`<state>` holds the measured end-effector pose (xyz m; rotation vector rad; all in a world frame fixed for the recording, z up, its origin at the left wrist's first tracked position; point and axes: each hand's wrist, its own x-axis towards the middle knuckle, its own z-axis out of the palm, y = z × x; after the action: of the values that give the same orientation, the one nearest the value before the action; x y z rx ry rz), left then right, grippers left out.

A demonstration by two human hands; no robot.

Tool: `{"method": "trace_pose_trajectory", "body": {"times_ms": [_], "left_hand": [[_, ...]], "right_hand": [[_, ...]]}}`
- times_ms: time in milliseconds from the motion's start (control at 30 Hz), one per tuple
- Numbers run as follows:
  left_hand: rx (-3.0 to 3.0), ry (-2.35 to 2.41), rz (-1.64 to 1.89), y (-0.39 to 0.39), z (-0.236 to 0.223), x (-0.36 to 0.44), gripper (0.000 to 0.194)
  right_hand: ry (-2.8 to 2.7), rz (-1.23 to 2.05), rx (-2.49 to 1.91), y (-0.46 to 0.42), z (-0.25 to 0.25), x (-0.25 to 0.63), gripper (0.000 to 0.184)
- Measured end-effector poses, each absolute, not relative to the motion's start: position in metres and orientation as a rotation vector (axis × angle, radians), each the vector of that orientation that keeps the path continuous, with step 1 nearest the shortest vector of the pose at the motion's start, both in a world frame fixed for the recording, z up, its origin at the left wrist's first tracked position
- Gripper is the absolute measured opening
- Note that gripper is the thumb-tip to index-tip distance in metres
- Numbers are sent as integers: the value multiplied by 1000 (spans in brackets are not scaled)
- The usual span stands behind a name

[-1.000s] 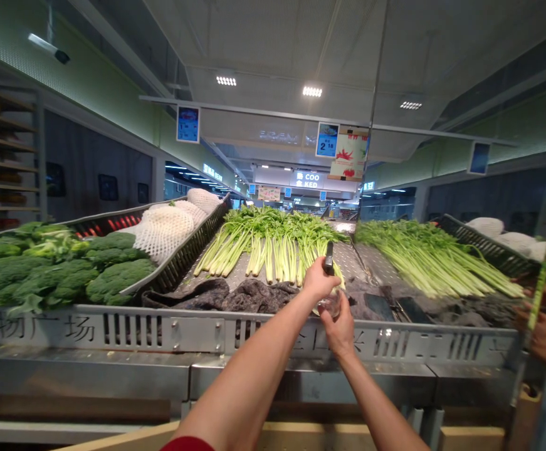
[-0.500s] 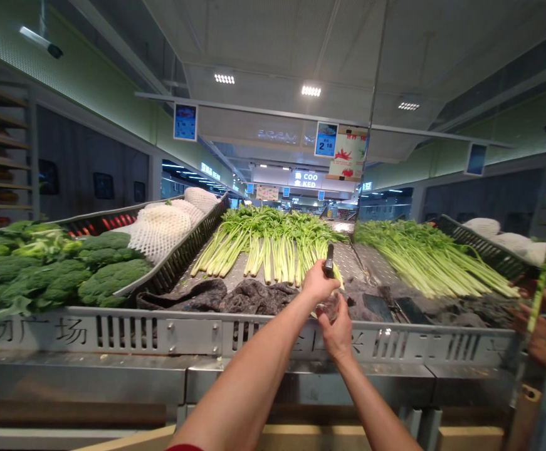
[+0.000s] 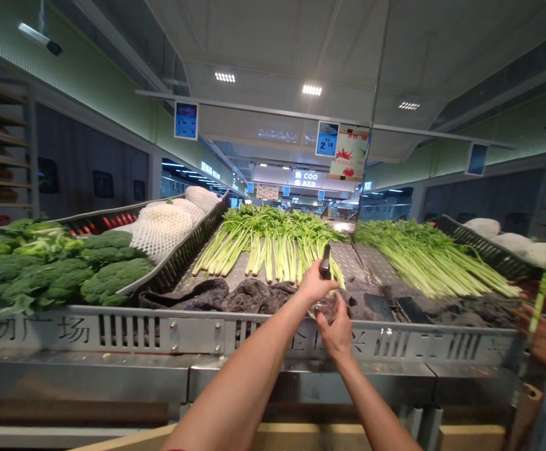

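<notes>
A: Where do the hands sit relative to the celery (image 3: 273,241)?

B: At its near side, toward the right end of the row. The stalks lie with cut ends near and leaves far. The left hand (image 3: 316,283) is nearer to them; the right hand (image 3: 336,327) is lower, by the grey rail (image 3: 197,335).

A: What do they have hold of?

B: The left one is curled round a dark upright piece (image 3: 325,263), its long axis roughly vertical, with the thumb reaching right. The right one cups a clear container (image 3: 325,307) just below, between fingers and thumb. They look like parts of one bottle, but I can't tell whether they join.

A: And around them?

B: Dark, crumpled cloth (image 3: 256,297) lies between the stalks and the rail. Left of the celery there's a slanted black crate (image 3: 192,241), then white foam netting (image 3: 160,228) and broccoli (image 3: 115,280).

A: Any writing?

B: The blue price card (image 3: 326,139) reads "2 18"; its small print is too fine. Beside it, a poster (image 3: 348,154) shows red peppers. The far lit sign (image 3: 306,179) says "COO KED" beside Chinese characters. The rail carries "物广场" at left and "兴" just right of the hands; the arms hide some lettering. I can't read a brand on the held things.
</notes>
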<state>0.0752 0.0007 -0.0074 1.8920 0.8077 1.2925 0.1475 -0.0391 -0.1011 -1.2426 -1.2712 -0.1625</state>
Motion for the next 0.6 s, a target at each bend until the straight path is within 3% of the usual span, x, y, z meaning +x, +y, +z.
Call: {"method": "trace_pose_trajectory", "body": {"times_ms": [267,600], "left_hand": [[1838,635,1250,-6,-7,71,43],[1893,750,1315,5,-16,73,36]], "right_hand": [[-1275,-163,-1205,-38,-104,149,65],[-1309,-201,-1227,-39,-104,148,63]]}}
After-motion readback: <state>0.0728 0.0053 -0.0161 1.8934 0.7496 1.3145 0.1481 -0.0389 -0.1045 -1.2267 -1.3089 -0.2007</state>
